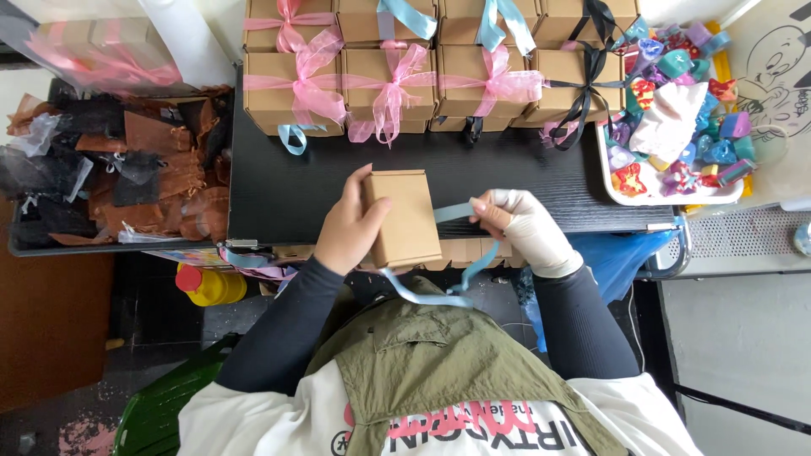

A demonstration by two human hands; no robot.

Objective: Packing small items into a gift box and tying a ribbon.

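While I watch from the head view, my left hand [348, 230] is wrapped around the left edge of a small brown cardboard box [404, 218], thumb pressed on its top face and the other fingers curled beneath, so the box is lifted just above the near edge of the black worktop [279, 194]. My right hand [524, 226], in a pale glove, sits just right of the box with its fingers pinched shut on a light blue ribbon [456, 211]. That ribbon runs from the pinch back to the box's right side, then loops down below the box and hangs in front of my olive vest [439, 355].

Along the far side of the worktop stand rows of finished brown boxes tied with bows: pink ribbon bows [314, 78] on most, blue ones further back, and a black ribbon bow [587, 80] toward the right. To the right a white tray [667, 192] holds a heap of small colourful wrapped pieces. On the left, a dark tray carries brown and black organza pouches [160, 181]. Below the worktop edge on the left I can see a yellow bottle with a red cap [209, 284], and a blue plastic bag [617, 253] hangs beside my right forearm.
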